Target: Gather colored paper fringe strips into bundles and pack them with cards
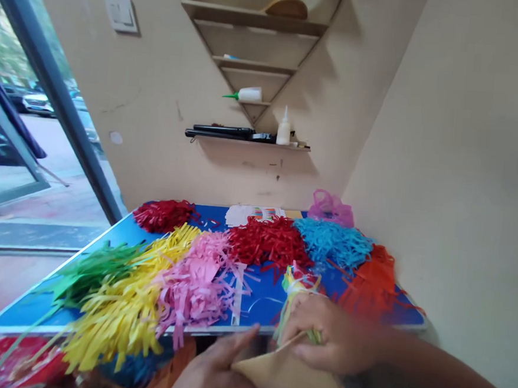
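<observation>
My right hand [335, 332] is closed round a bundle of thin multicoloured paper strips [295, 282], whose yellow, green and red ends stick up above the fingers. A tan sheet or paper bag [290, 376] lies under this hand, at the bottom of the view. At the sheet's left corner is my left hand [215, 368], slightly blurred, with the corner between its thumb and fingers. Just beyond the hands, the blue table [260, 303] bears heaps of shredded paper: pink [197, 278], yellow [123, 297], dark red [268, 242], light blue [333, 240] and orange-red [371, 278].
Green strips [96, 271] and another red heap [164, 216] lie on the table's left. A pink plastic bag [331, 208] is at the back. A narrow wall shelf [254, 140] holds a bottle [283, 131]. A red basket [16, 360] stands below left, near a doorway.
</observation>
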A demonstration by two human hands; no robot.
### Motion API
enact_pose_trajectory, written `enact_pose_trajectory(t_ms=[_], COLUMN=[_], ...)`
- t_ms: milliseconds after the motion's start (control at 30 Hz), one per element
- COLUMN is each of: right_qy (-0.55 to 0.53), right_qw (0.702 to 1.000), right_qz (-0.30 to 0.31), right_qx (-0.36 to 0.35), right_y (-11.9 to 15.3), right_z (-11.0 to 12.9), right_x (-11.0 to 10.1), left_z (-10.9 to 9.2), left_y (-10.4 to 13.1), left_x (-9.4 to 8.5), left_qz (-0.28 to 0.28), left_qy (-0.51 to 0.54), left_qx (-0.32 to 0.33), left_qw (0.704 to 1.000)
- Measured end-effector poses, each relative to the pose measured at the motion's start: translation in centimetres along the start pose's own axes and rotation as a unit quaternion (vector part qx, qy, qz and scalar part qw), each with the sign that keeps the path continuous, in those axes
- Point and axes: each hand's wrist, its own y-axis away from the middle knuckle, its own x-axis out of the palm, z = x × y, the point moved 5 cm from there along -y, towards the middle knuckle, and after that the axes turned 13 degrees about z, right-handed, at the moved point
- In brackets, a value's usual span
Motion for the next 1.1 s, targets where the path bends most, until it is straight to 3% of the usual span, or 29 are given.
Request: enact_pose_trajectory(t_ms=[100, 233, 333, 667, 867, 967, 1033, 1100], right_qy=[0.075, 0.222, 0.268, 0.307, 0.32, 0.272, 0.142, -0.044], right_qw=[0.996, 0.974, 0.962, 0.935, 0.93, 0.935, 0.959, 0.97], right_qz=[-0.044, -0.043, -0.034, -0.091, -0.066, -0.11, -0.149, -0.2], right_qx=[0.006, -0.025, -0.048, -0.153, -0.17, -0.198, -0.195, -0.133], right_y=[-0.5, -1.3, -2.0, -2.0, -2.1, -2.7, -3.0, -2.9], right_z=[-0.3, 0.3, 0.6, -0.1, -1.5, -2.4, -3.7, -5.7], right_x=[-0.1, 0.0, 0.2, 1.2, 2.0, 2.3, 1.7, 0.6], left_z=[0.2, 0.1, -0.5, 0.1, 0.5, 0.9, 1.5, 2.4], left_y=[-1.5, -1.8, -1.7, -0.7, -0.7, -0.9, -1.0, -1.0], left_x=[1.6, 1.4, 0.8, -0.3, 0.3, 0.4, 0.4, 0.3], left_qz=[0.082, 0.094, 0.119, 0.04, 0.079, 0.079, 0.08, 0.068], left_qy=[0.016, 0.027, 0.047, 0.133, 0.17, 0.179, 0.177, 0.175], left_qx=[0.021, -0.022, -0.047, -0.116, -0.128, -0.125, -0.132, -0.149], left_qw=[0.996, 0.995, 0.991, 0.984, 0.974, 0.973, 0.972, 0.971])
